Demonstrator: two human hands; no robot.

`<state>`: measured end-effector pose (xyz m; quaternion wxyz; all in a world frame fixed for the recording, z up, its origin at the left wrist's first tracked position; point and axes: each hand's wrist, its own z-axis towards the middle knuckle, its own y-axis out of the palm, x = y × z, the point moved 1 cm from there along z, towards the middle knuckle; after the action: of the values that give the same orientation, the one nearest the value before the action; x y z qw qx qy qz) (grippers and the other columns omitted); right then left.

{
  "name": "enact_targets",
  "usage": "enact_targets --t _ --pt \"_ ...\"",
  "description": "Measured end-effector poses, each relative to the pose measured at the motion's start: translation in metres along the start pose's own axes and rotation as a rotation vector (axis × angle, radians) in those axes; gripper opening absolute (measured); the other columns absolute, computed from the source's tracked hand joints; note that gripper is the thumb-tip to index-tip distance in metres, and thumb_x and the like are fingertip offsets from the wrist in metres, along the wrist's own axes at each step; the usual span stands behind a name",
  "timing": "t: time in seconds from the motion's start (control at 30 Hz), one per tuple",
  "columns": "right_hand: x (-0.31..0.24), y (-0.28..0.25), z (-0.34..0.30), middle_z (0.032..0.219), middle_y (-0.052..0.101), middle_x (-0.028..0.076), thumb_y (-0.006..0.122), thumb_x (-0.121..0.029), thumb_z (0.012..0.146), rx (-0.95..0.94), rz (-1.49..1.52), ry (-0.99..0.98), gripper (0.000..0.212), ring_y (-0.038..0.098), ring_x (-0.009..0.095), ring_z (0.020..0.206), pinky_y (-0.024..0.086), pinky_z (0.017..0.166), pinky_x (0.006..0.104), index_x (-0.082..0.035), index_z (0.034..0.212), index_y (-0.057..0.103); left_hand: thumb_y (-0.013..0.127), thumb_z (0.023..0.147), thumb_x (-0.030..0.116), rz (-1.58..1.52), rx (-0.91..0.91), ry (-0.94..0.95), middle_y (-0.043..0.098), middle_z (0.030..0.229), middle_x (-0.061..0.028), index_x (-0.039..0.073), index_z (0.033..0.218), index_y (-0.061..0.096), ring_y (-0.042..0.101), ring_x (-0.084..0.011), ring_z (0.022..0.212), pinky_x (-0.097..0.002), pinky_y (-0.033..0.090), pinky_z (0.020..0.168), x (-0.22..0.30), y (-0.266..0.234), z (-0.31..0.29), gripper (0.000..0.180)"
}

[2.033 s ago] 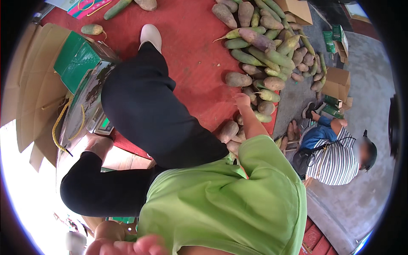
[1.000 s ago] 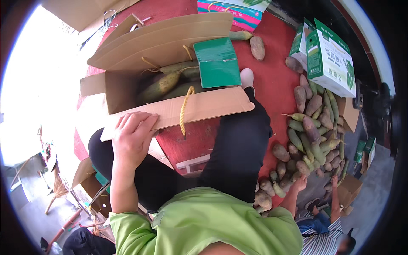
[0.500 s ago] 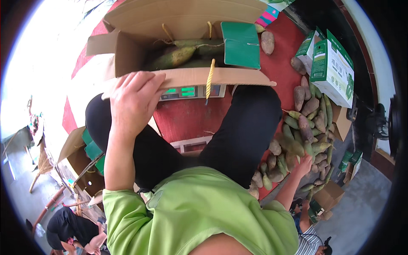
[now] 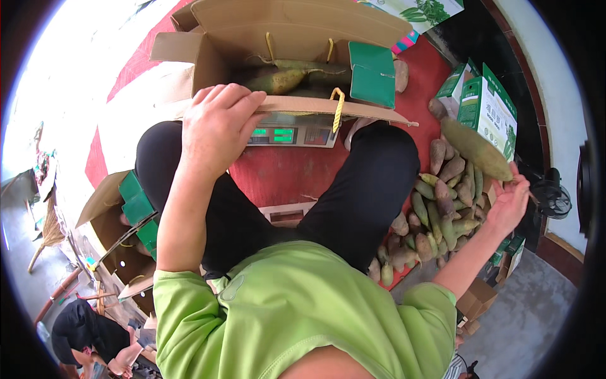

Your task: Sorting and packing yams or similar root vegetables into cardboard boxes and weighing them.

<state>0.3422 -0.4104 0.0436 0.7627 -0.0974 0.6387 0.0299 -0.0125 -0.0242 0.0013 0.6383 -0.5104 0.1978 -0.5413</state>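
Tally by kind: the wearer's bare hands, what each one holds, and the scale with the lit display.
Bare hands, left hand and right hand: 2
Cardboard box flap: 1
Greenish vegetable: 1
Scale: 1
Total: 5

Lime-green top (image 4: pixel 303 297), black trousers (image 4: pixel 372 183), brown carton (image 4: pixel 303 25) with green flap (image 4: pixel 372 79) and yellow rope handle (image 4: pixel 338 112), green-lit scale display (image 4: pixel 275 135), green and purplish-brown root vegetables (image 4: pixel 444 201) at the right edge of the red mat (image 4: pixel 284 177) (held vegetable (image 4: pixel 475 150) dull olive), white-and-green boxes (image 4: pixel 491 117).

The right hand (image 4: pixel 510 199), low at the radish pile (image 4: pixel 444 204) half a second ago, now holds a large green radish (image 4: pixel 475 149) raised by one end.
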Motion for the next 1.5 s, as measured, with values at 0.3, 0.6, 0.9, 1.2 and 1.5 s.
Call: enact_targets --t 0.3,0.6,0.9,1.2,1.5 --pt "-0.069 0.155 0.009 0.129 0.053 0.023 0.042 -0.033 0.101 -0.496 0.409 -0.015 0.033 0.056 0.032 0.115 0.049 0.092 0.0528 -0.007 0.105 0.062 0.071 0.075 0.018 0.016 -0.035 0.012 0.061 0.084 -0.002 0.009 0.092 0.07 0.061 -0.022 0.082 -0.0359 0.049 0.079 0.004 -0.001 -0.004 0.019" --pt "-0.008 0.348 -0.053 0.115 0.062 0.016 0.052 -0.024 0.098 -0.725 0.472 0.458 0.027 0.06 0.026 0.102 0.054 0.085 0.0488 -0.001 0.109 0.06 0.069 0.078 0.018 -0.027 -0.069 0.008 0.061 0.085 -0.0021 0.009 0.091 0.069 0.061 -0.0216 0.084 -0.0359 0.047 0.079 0.003 0.001 0.001 0.016" --pt "0.01 0.257 -0.018 0.109 0.067 0.009 0.06 -0.017 0.092 -0.596 0.113 0.112 0.025 0.063 0.017 0.101 0.051 0.079 0.0279 -0.002 0.111 0.064 0.072 0.074 0.017 -0.015 -0.026 0.032 0.061 0.085 -0.002 0.01 0.092 0.07 0.06 -0.0232 0.083 -0.0361 0.047 0.081 0.002 -0.001 0.002 0.019" --pt "0.252 0.046 -0.037 0.096 0.066 0.003 0.06 -0.014 0.09 -0.213 -0.225 0.325 0.022 0.061 0.012 0.085 0.049 0.07 0.0263 -0.001 0.107 0.065 0.072 0.076 0.02 -0.029 0.077 0.063 0.06 0.081 -0.0003 0.01 0.089 0.069 0.059 -0.021 0.081 -0.0367 0.045 0.083 0.003 0.007 0.005 0.017" --pt "0.41 -0.071 -0.188 0.07 0.066 0.004 0.06 -0.006 0.083 -0.301 -0.734 0.175 0.013 0.059 0.012 0.067 0.048 0.062 0.0308 0.002 0.088 0.069 0.072 0.076 0.022 -0.026 0.103 0.062 0.061 0.082 -0.0004 0.011 0.092 0.07 0.06 -0.0205 0.081 -0.0363 0.046 0.083 0.003 0.013 0.008 0.02"
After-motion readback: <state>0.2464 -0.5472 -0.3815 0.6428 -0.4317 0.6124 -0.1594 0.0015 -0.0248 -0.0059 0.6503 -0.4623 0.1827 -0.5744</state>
